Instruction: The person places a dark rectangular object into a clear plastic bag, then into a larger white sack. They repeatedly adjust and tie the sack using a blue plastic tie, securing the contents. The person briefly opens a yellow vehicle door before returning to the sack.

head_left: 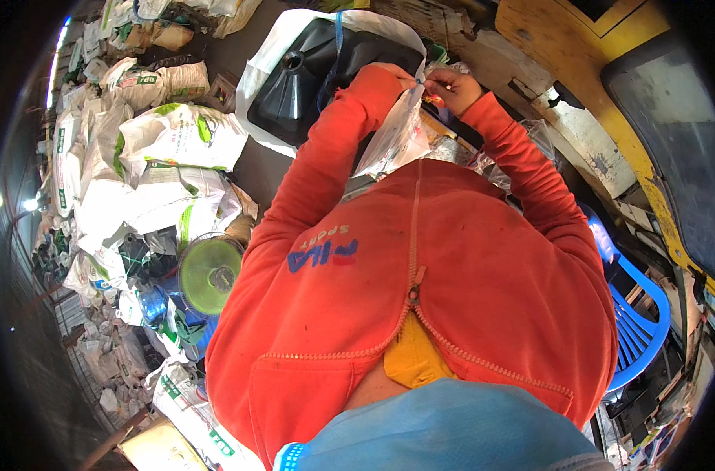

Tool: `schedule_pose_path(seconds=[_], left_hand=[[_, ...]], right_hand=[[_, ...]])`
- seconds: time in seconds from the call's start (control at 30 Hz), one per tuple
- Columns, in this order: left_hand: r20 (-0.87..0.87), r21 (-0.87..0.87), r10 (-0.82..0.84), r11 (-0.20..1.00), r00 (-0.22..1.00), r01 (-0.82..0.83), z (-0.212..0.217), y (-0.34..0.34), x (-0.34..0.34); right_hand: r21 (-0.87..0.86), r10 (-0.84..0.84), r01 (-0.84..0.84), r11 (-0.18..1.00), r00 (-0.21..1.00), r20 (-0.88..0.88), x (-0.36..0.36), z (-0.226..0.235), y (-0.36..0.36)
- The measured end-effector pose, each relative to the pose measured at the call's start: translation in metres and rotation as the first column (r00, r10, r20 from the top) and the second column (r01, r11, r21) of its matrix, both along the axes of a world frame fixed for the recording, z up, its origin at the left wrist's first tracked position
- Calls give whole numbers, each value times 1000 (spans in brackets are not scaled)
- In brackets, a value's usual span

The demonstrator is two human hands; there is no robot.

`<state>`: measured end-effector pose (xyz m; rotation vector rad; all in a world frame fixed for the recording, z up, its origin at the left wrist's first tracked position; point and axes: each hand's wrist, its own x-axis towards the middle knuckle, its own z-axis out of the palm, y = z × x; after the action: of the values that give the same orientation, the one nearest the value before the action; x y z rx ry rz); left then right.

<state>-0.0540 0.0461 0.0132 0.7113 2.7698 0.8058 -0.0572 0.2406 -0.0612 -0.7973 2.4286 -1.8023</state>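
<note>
A white woven sack point(257, 118) stands open in front of me, with black plastic parts point(290, 86) inside, one of them cone-shaped with a round hole. A blue string point(339, 35) runs across its mouth. At the sack's right rim, my left hand point(395, 74) is closed on the edge, partly hidden by its sleeve. Close beside it, my right hand point(455, 90) is pinched, thumb and fingers together. A small bit of blue, the same colour as the string, shows between the fingertips of the two hands. The sack's loose side hangs down below them.
Filled white sacks point(192, 137) are piled on the left, near a round green fan point(210, 273). At the right are a blue plastic chair point(644, 345) and a yellow machine frame point(561, 63) with a dark window. Clear plastic wrap point(538, 137) lies by my right forearm.
</note>
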Motion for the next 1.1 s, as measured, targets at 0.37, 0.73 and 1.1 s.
schedule_pose_path(seconds=[0.37,0.73,1.1], left_hand=[[57,82,98,991,994,-102,4,8,8],[202,164,250,944,947,-285,-3,23,8],[-453,-43,158,979,878,-199,-10,28,7]], right_hand=[[449,132,50,892,922,-364,17,38,17],[-604,106,144,784,927,359,-22,-17,-35],[-503,163,264,823,738,655,-31,-20,-38]])
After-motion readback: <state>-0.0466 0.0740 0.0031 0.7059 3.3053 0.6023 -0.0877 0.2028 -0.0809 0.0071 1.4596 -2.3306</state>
